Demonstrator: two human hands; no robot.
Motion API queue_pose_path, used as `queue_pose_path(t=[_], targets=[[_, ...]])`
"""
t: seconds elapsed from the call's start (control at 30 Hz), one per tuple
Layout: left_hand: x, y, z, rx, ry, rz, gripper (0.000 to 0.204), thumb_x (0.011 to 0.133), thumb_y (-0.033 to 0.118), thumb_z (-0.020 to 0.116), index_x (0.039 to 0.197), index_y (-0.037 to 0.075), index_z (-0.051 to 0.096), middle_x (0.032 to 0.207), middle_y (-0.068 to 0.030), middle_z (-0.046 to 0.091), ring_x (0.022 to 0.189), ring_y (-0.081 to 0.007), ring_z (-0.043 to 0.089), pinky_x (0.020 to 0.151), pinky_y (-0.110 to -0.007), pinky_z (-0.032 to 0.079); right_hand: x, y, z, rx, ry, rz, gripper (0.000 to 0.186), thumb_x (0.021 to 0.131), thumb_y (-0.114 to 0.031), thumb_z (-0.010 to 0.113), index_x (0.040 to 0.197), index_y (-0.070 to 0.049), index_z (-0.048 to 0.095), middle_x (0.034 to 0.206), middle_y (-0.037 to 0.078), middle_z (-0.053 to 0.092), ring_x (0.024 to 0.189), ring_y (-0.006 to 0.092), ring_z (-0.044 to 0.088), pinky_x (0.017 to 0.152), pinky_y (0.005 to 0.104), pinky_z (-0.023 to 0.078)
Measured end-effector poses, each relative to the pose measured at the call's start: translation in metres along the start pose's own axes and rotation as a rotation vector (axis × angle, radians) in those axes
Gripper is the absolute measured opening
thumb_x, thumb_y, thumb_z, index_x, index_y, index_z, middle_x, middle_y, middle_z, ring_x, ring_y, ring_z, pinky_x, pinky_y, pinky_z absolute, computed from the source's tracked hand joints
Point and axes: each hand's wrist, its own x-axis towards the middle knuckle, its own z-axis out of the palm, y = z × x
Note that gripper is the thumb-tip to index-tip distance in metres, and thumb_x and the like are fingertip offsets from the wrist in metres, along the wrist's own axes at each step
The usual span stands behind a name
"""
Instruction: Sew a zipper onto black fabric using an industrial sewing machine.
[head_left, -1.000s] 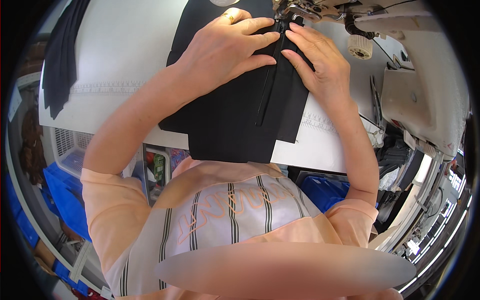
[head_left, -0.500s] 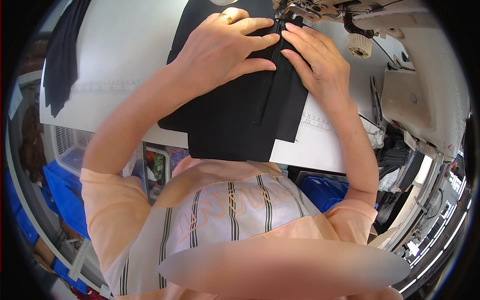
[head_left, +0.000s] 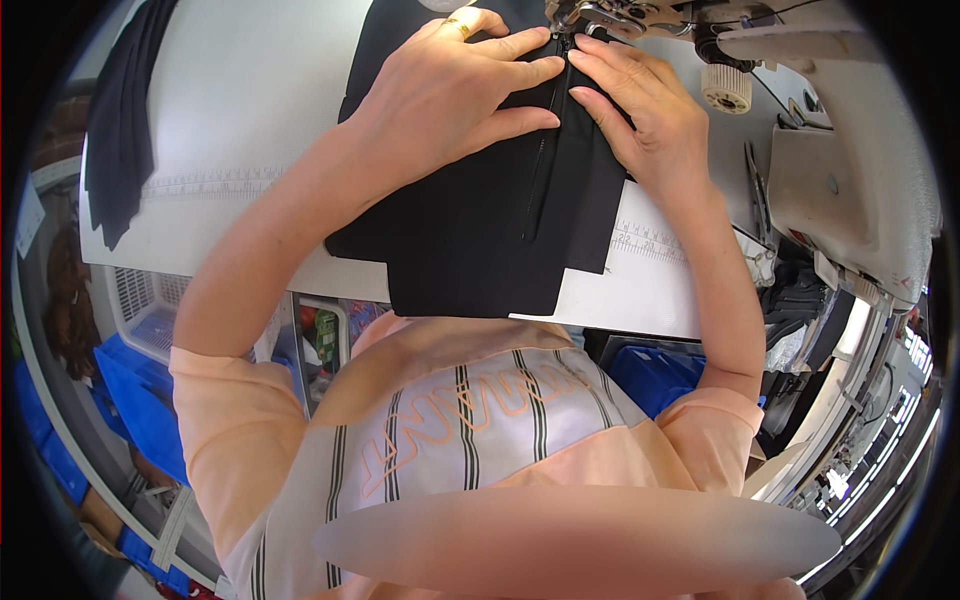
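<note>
A black fabric piece [head_left: 470, 250] with a long zipper [head_left: 540, 180] lies under the presser foot [head_left: 560, 28] of a sewing machine [head_left: 840, 190]. My left hand [head_left: 450, 95], with a gold ring, rests open on the fabric left of the zipper, fingertips beside it near the foot. My right hand [head_left: 645, 120] lies open on the right of the zipper, its fingers slightly bent and apart, fingertips touching the fabric. The fabric under both hands is partly hidden.
A white table [head_left: 230, 100] with printed rulers bears dark folded cloth [head_left: 120, 120] at the left. Scissors [head_left: 757, 185] lie beside the machine at the right. A white basket [head_left: 145, 305] and blue bins [head_left: 140, 400] are below the table.
The fabric has shifted slightly upward toward the presser foot and to the right. Both hands have moved a little with it, keeping their places beside the zipper.
</note>
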Motion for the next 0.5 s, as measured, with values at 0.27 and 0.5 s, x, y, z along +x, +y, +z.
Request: queue_pose_path(t=[0.27,0.5], targets=[[0.002,-0.002,0.000,-0.002,0.017,-0.004,0.043,0.079,0.037,0.075,0.116,0.014,0.071,0.125,-0.0028,0.066,0.106,-0.0252,0.060,0.088,-0.034,0.052,0.000,-0.002,-0.001,0.006,-0.036,0.045,0.031,0.081,-0.014,0.075,0.111,-0.012,0.071,0.116,0.000,0.070,0.100,0.0212,0.066,0.083,0.0296,0.053],[0.008,0.001,-0.009,-0.113,-0.037,-0.004,0.043,0.081,0.030,0.074,0.114,0.002,0.068,0.122,-0.0126,0.065,0.101,-0.0263,0.059,0.088,-0.035,0.050,0.001,0.000,0.001,0.014,-0.034,0.057,0.030,0.082,-0.016,0.074,0.112,-0.013,0.071,0.115,0.000,0.070,0.099,0.0208,0.065,0.082,0.0292,0.053]])
